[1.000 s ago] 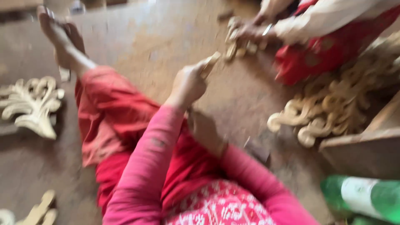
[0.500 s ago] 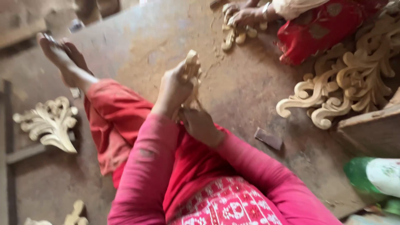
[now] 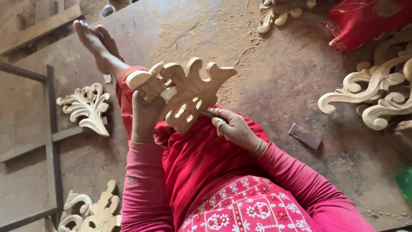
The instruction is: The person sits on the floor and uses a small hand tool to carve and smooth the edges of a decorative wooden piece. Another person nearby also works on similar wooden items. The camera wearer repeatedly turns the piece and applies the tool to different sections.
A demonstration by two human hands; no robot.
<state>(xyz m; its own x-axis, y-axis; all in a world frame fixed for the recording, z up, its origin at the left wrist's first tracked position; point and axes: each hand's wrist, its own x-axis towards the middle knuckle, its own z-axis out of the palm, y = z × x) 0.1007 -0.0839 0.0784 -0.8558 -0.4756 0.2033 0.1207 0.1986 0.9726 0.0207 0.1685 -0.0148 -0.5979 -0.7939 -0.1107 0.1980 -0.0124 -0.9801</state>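
My left hand (image 3: 146, 107) grips a pale carved wooden ornament (image 3: 189, 92) with scrolled leaf shapes, holding it up flat-face toward me above my lap. My right hand (image 3: 231, 126) touches the ornament's lower right edge with its fingertips; whether something small is pinched between the fingers I cannot tell. Both arms wear pink sleeves. My legs in red trousers stretch across the dusty wooden floor, with bare feet (image 3: 94, 41) at the upper left.
Another carved leaf piece (image 3: 86, 107) lies on the floor at left, more carvings (image 3: 92, 212) at the bottom left. A pile of scrolled carvings (image 3: 377, 94) sits at right beside another person's red clothing (image 3: 365, 19). A small dark block (image 3: 304, 136) lies near my right elbow.
The ornament has turned from edge-on to flat-face toward me and come closer. The view has shifted left, and the other person's hands have left the frame.
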